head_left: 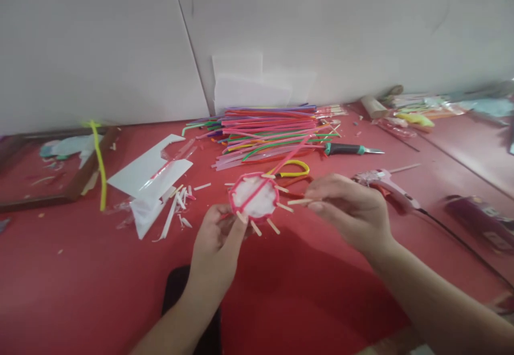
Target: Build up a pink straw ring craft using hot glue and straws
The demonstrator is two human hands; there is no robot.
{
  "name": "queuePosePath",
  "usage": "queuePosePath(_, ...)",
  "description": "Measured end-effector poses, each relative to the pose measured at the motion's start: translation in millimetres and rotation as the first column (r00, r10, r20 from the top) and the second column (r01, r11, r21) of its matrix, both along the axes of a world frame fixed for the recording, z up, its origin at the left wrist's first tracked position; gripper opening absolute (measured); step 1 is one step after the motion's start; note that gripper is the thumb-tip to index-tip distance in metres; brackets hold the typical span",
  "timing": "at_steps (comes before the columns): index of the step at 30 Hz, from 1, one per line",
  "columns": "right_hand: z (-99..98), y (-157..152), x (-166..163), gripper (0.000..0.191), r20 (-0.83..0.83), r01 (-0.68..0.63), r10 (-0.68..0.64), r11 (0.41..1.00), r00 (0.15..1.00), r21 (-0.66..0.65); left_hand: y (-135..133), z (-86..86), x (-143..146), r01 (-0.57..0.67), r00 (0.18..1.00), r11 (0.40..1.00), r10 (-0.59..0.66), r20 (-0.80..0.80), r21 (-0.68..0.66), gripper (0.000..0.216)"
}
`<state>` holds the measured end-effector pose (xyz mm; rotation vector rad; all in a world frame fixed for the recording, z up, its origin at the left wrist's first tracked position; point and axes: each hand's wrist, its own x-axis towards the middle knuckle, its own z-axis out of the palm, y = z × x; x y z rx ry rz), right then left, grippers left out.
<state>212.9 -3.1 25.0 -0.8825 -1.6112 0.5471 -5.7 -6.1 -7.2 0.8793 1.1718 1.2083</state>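
Note:
A small round white piece (260,199) with a pink pipe cleaner around its rim is in my left hand (219,237), the thumb pressing its lower left edge. Short wooden sticks (273,226) poke outward all round it. The pipe cleaner's loose pink length (291,154) crosses the white face and runs up to the right. My right hand (351,210) pinches a short, pale wooden stick (297,202), its tip a little right of the round piece. The fingers under the round piece are partly hidden.
Many coloured pipe cleaners (269,130) lie piled at the back. Yellow-handled scissors (295,168), a craft knife (353,149) and a glue gun (385,181) are nearby. Cut white scraps (176,208) lie left, a wooden frame (76,183) farther left, and a dark phone (176,280) near my left wrist.

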Motion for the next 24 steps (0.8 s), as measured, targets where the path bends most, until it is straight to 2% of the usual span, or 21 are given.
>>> queuePosePath(4,3.7,-6.3,-1.0,0.024,0.273,-0.048,-0.008,0.979,0.962,0.198,-1.7,4.0,2.4,0.094,0.985,0.995,-0.091,-0.144,0.018,0.026)
queuePosePath(7,1.7,-10.5,-6.7,0.023,0.383,-0.03,-0.075,0.965,0.921,0.261,-2.7,3.8,2.5,0.108,0.974,0.993,-0.096,-0.204,0.047,0.023)
queuePosePath(15,-8.1,-25.5,-16.1,0.017,0.56,0.069,-0.273,0.931,0.782,0.358,-4.3,0.8,1.6,0.137,0.965,0.987,-0.112,-0.238,0.089,0.021)
queuePosePath(19,-9.2,-26.8,-19.5,0.011,0.585,0.073,-0.308,0.918,0.75,0.39,-6.2,0.9,1.2,0.145,0.959,0.984,-0.115,-0.261,0.1,0.021)
queuePosePath(24,-11.2,-27.3,-21.4,0.013,0.611,0.07,-0.313,0.919,0.727,0.388,-6.3,1.5,2.0,0.127,0.968,0.987,-0.102,-0.231,0.095,0.024)
